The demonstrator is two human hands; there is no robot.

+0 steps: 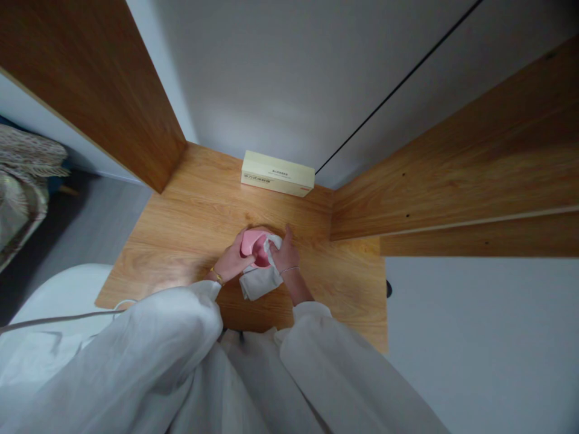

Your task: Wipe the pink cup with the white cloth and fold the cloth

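Above the wooden desk a pink bowl-like container (254, 239) is tilted with its hollow side towards me. My left hand (233, 258) grips its left rim, thumb at the opening. On the right side, my right hand (284, 253) presses a white cloth (274, 243) against the rim and inner wall, its index finger stretched out. A folded pale grey cloth (261, 281) is just below the container; whether it joins the white cloth I cannot tell. The container's underside is hidden.
A long cream box (277, 173) with printed lettering stands at the back of the desk (199, 211), against the wall. Wooden panels rise on both sides. A white chair (67, 289) with a cable across it is at left, near a woven blanket (29, 150).
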